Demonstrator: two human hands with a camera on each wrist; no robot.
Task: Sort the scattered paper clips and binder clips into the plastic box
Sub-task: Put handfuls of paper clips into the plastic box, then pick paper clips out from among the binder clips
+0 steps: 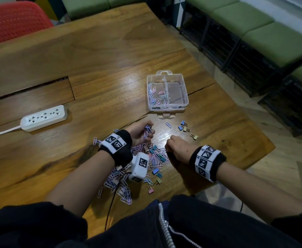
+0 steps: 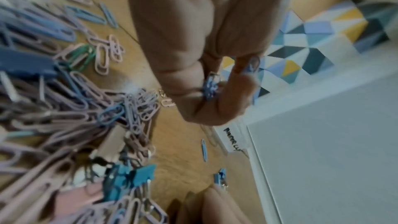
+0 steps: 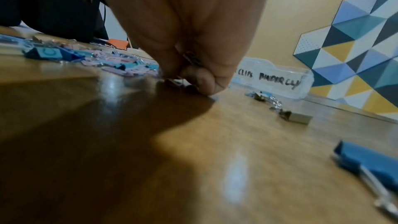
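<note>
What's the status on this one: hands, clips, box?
Left hand grips a bunch of paper clips. Right hand curled at the table, hold unclear. Box: paper clips in left half only. Pile unsorted; nothing blocking.

Left grip (image 1: 141, 134) curled palm-up; right grip (image 1: 178, 148) fisted, knuckles up.

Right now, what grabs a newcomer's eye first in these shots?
The big pile of clips, mostly pink and purple paper clips with some blue binder clips mixed in, on the wooden table between the two forearms. Next, the left hand above it, holding a bunch of paper clips in its grip. Beyond the hands sits the plastic box, a few paper clips in its left half, its right half bare.
</note>
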